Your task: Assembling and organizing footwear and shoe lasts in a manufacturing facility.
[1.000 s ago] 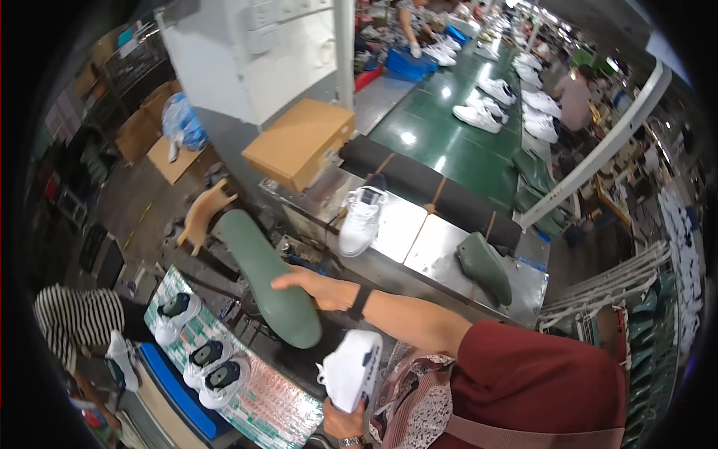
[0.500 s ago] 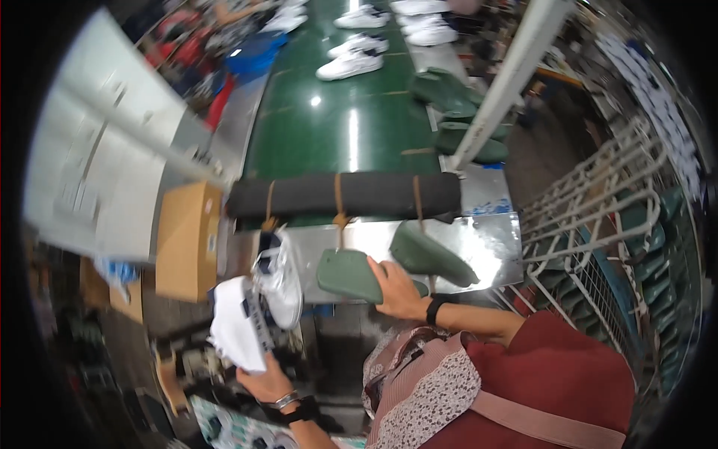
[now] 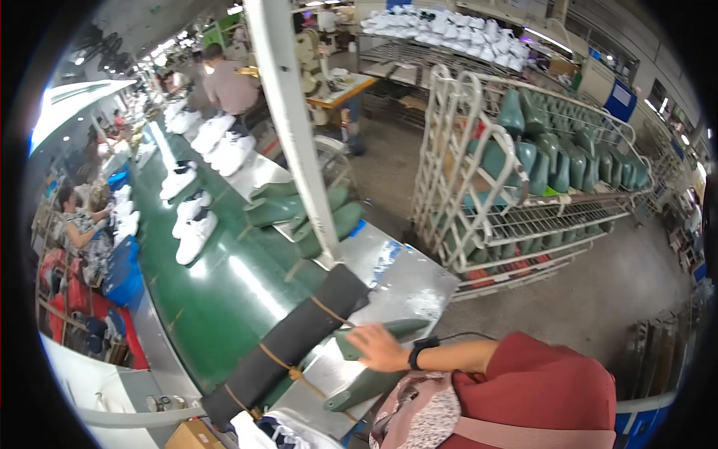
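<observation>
My right hand, with a black band at the wrist, lies over a green shoe last on the metal end plate of the bench. Its fingers stretch out across the last and look open, not wrapped round it. Closer to me, a second green shoe last rests on the same plate. White shoes with dark lining show at the bottom edge, partly cut off. My left hand is out of view.
A dark roll tied with cords crosses the end of the green conveyor belt. White sneakers stand on the belt. More green lasts lie beside a white post. At right stands a wheeled rack of lasts.
The view has swung right and up. My right hand has let go of the nearer last, which lies on the plate, and has moved to the farther one. My left hand has gone out of view.
</observation>
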Demonstrator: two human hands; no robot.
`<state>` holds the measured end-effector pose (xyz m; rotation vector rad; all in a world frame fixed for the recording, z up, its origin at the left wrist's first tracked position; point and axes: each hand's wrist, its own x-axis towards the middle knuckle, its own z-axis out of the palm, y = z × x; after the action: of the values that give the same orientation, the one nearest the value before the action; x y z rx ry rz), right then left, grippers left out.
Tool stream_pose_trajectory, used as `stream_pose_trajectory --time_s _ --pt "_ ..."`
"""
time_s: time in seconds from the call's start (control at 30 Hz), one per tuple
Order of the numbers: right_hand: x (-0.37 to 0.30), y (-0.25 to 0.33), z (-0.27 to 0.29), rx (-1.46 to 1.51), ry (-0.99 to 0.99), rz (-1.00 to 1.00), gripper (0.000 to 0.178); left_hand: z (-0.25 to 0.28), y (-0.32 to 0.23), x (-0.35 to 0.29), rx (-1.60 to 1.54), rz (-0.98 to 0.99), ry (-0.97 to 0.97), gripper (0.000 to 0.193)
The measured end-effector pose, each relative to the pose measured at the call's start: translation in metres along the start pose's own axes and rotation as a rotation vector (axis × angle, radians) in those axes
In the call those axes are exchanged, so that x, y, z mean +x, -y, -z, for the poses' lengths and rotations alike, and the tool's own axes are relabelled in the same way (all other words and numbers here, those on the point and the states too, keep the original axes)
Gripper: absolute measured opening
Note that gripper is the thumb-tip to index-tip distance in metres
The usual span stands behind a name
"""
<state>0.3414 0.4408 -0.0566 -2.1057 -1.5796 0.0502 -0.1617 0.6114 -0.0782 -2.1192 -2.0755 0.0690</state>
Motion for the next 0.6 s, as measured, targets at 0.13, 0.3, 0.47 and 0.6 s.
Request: stream_pose_trajectory --time_s 0.13,0.3,0.47,0.6 --pt "0.017 -0.038 -0.021 -0.174 0.127 -0.253 0.044 0.003 -0.017 0.013 -0.022 -0.165 0.29 0.086" --pt "0.041 -0.066 -0.036 -0.12 0.127 -0.309 0.039 0.077 -0.045 0.04 -0.211 -0.006 -0.024 0.094" --pt "0.074 -0.063 -0.052 0.118 0.279 -0.472 0.033 0.069 -0.058 0.084 -0.238 -0.479 0.221 0.075" --pt "0.083 -0.038 -0.068 0.251 0.424 -0.417 0.037 0.048 -0.06 0.09 -0.395 -0.427 0.535 0.06"
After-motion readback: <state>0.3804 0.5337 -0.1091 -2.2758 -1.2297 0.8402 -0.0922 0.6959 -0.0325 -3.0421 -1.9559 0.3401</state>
